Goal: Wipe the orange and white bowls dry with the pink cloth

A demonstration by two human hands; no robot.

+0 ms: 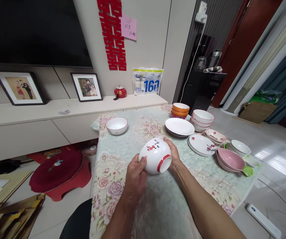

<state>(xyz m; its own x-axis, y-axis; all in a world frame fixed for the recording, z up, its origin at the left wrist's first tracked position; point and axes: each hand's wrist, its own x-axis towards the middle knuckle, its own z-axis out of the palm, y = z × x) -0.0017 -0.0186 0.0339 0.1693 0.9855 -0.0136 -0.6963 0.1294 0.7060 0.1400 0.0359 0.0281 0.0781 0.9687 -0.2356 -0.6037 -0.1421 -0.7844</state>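
Observation:
Both hands hold a white bowl (pixel 152 159) above the table, tipped on its side so its red-ringed foot faces me. Red blossoms and dark characters decorate its outer wall. My left hand (pixel 136 172) grips the left side, thumb on the outside. My right hand (pixel 172 151) is closed on the right side, its fingers partly hidden behind the bowl. A similar white bowl (pixel 116 126) with a red rim stands upright at the table's far left. Beyond my right hand is a stack of white plates (pixel 179 126), with flower-patterned plates (pixel 201 145) to its right.
Orange bowls (pixel 180 109) and white bowls (pixel 202 119) are stacked at the back right. Pink dishes (pixel 231 159) and small white bowls (pixel 241 146) line the right edge. The floral tablecloth (pixel 115 189) covers the table. A red stool (pixel 65 186) stands on the left.

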